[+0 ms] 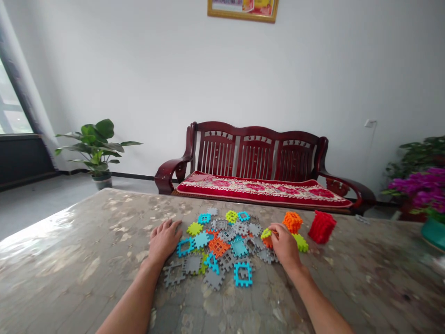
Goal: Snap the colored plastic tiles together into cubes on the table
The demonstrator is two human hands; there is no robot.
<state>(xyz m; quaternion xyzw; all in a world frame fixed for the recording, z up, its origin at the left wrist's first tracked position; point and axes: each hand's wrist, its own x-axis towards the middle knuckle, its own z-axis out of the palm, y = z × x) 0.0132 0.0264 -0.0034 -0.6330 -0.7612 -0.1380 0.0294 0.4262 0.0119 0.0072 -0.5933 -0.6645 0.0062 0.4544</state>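
Pinching a yellow-green piece (266, 233) at the right edge of a scattered pile

The right hand (285, 246) is hovering or resting at the pile's right side; contact with the table is hard to tell. Its thumb and fingers are closing on the yellow-green piece, and an orange piece (267, 241) is showing just below; whether the two are joined cannot be told. The left hand (166, 239) is lying palm down on the patterned table (86, 264), just beside the pile's left edge, its fingers extended and holding nothing visible.

Between the hands, toothed flat tiles are overlapping loosely. An orange windowed tile (219, 247) is sitting near the middle, with a light-blue square (201, 240) to its left and a turquoise square (239, 247) to its right. A turquoise frame (242, 264) is lying at the near side, and a plain grey tile (193, 264) is lying nearer the left hand.

Beyond the right hand, an orange block (292, 222) is standing near a red block (321, 227), while a yellow-green tile (301, 243) is lying just beside the hand. Behind the table, a dark red wooden bench (257, 155) is standing against the wall.
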